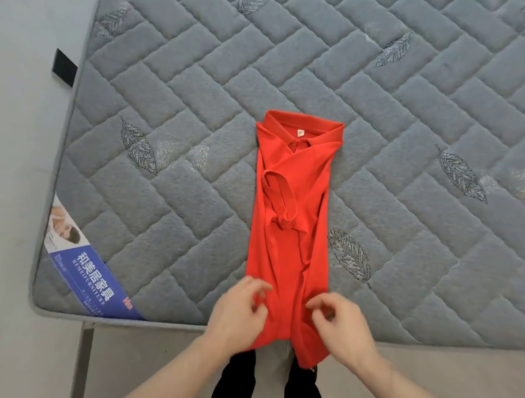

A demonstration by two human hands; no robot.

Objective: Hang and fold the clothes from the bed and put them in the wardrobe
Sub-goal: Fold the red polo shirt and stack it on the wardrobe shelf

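A red polo shirt (297,203) lies on the grey quilted mattress (402,117), folded lengthwise into a narrow strip, collar at the far end. Both sleeves are folded inward. Its hem hangs over the mattress's near edge. My left hand (240,309) is at the lower left side of the shirt, fingers loosely curled over the fabric. My right hand (342,324) is at the lower right side, fingers bent above the cloth. Whether either hand pinches the fabric is unclear from this blurred view.
A blue label with white lettering (90,275) is on the mattress's near left corner. A grey bed frame leg (82,372) stands below it. A wall runs along the left, with a black patch (64,67). My dark trousers (239,386) show below.
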